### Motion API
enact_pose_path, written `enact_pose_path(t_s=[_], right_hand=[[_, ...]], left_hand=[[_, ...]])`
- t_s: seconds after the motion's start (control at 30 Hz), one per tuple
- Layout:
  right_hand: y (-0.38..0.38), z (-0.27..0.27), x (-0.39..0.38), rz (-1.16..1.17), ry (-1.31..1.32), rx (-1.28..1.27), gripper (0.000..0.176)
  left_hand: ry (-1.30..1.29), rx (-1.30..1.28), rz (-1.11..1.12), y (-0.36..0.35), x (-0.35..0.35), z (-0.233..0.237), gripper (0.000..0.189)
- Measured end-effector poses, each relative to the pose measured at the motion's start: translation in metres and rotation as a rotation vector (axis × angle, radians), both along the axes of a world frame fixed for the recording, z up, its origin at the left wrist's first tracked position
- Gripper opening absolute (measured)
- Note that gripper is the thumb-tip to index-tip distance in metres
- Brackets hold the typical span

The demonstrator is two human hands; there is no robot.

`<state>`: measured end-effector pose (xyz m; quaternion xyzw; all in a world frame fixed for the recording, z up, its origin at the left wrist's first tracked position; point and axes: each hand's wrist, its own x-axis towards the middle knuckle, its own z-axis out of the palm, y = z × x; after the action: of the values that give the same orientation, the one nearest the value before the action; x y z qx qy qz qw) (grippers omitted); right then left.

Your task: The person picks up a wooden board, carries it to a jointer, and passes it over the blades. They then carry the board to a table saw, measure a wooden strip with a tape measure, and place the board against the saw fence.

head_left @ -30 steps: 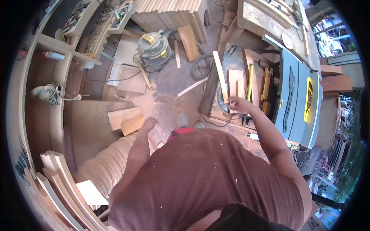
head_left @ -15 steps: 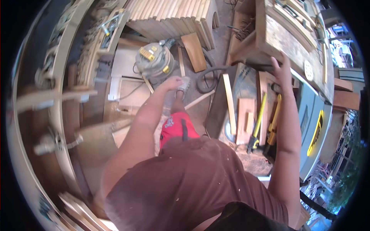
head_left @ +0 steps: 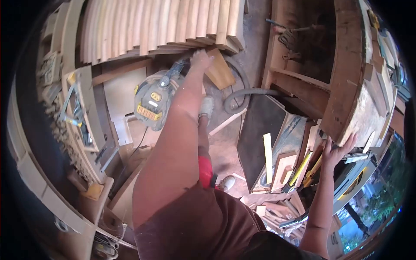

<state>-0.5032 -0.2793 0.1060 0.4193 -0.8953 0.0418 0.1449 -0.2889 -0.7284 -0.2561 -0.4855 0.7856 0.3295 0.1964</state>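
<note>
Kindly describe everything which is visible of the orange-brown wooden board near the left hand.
The rectangular orange-brown wooden board looks flat, set aslant by the stacked pale wooden slats; whether it leans is unclear. The bare left hand overlaps its left edge, contact unclear. A dark grey hose curves past its right.

left arm (head_left: 167, 147) outstretched, left hand (head_left: 201, 62) slightly blurred; right arm (head_left: 320, 203) extended, right hand (head_left: 337, 152) with thumb and fingers (head_left: 350, 141) spread.

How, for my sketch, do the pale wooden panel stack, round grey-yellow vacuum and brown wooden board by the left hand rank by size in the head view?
Largest: panel stack
vacuum
Smallest: brown board
</note>
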Motion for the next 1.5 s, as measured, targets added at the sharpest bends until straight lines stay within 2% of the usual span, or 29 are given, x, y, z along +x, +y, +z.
enact_pose_path(t_s=[0.03,0.13,0.17,0.3,0.37,0.43,0.5,0.63,0.7,0.73,0.77,0.83,0.9,0.93,0.97,1.03,1.07,1.13,1.2,1.23,1.27,1.33,1.37,1.43,1.5], right_hand=[[0.0,0.0,0.0,-0.006,-0.014,0.004,0.089],[-0.001,0.001,0.001,-0.017,-0.037,0.015,0.089],[-0.002,0.001,0.001,-0.006,-0.04,0.01,0.088],[-0.002,0.001,0.001,-0.006,-0.041,0.005,0.087],[0.0,0.002,0.002,-0.019,-0.032,0.014,0.088],[-0.001,0.002,0.002,-0.013,-0.027,-0.001,0.088],[-0.002,0.004,0.003,-0.032,-0.024,-0.001,0.088],[-0.003,0.014,0.005,-0.036,-0.046,-0.005,0.089],[0.001,0.024,0.006,-0.029,-0.102,-0.001,0.088],[0.007,0.027,0.007,-0.051,-0.141,0.005,0.087],[0.014,0.024,0.013,-0.032,-0.22,-0.091,0.085],[0.034,0.02,0.061,0.001,-0.364,-0.301,0.081],[0.057,0.009,0.129,0.022,-0.504,-0.494,0.08],[0.079,-0.002,0.166,0.013,-0.591,-0.567,0.08],[0.101,-0.002,0.211,-0.049,-0.634,-0.6,0.081],[0.156,-0.002,0.297,-0.208,-0.813,-0.696,0.084],[0.184,0.0,0.331,-0.302,-0.945,-0.76,0.085],[0.234,0.03,0.389,-0.578,-1.674,-1.308,0.073],[0.289,0.067,0.415,-0.104,-2.179,-1.585,0.065],[0.304,0.095,0.434,-0.114,-2.025,-1.741,0.057],[0.325,0.108,0.439,-0.115,-1.966,-1.79,0.057],[0.361,0.125,0.452,-0.17,-1.676,-1.792,0.052],[0.372,0.141,0.458,-0.133,-1.564,-1.809,0.055],[0.393,0.169,0.468,-0.138,-1.416,-1.793,0.056],[0.402,0.175,0.475,-0.133,-1.246,-1.706,0.062]], left_hand=[[-0.08,0.062,-0.02,-0.007,-0.005,-0.005,0.08],[-0.095,0.1,-0.002,-0.011,-0.007,-0.037,0.082],[-0.151,0.101,-0.043,-0.012,-0.013,-0.017,0.083],[-0.244,-0.015,-0.152,0.003,-0.004,-0.015,0.075],[-0.056,0.096,-0.205,0.022,0.023,-0.031,0.065],[0.072,0.111,-0.143,0.051,0.048,-0.025,0.058],[0.277,0.032,-0.181,0.088,0.077,0.006,0.058],[0.171,0.008,-0.153,0.125,0.116,0.121,0.059],[0.281,0.016,0.0,0.127,0.16,0.17,0.063],[0.255,-0.021,0.043,0.126,0.181,0.191,0.062],[0.222,-0.045,0.08,0.132,0.206,0.213,0.062],[0.388,-0.033,0.13,0.147,0.248,0.296,0.06],[0.664,0.057,0.199,0.153,0.323,0.294,0.056],[0.732,0.146,0.3,0.174,0.344,0.329,0.057],[0.79,0.243,0.399,0.2,0.366,0.37,0.057],[1.026,0.425,0.494,0.253,0.413,0.411,0.067],[1.045,0.428,0.461,0.28,0.432,0.423,0.067],[1.059,0.741,0.621,0.33,0.466,0.44,0.08],[1.057,0.835,0.499,0.357,0.489,0.413,0.082],[1.053,0.904,0.419,0.366,0.487,0.398,0.085],[1.044,0.936,0.368,0.383,0.475,0.392,0.085],[1.047,0.904,0.211,0.421,0.453,0.387,0.084],[1.005,0.935,0.191,0.436,0.44,0.378,0.075],[0.934,1.148,0.26,0.465,0.404,0.37,0.069],[1.069,1.332,0.173,0.488,0.361,0.351,0.068]])
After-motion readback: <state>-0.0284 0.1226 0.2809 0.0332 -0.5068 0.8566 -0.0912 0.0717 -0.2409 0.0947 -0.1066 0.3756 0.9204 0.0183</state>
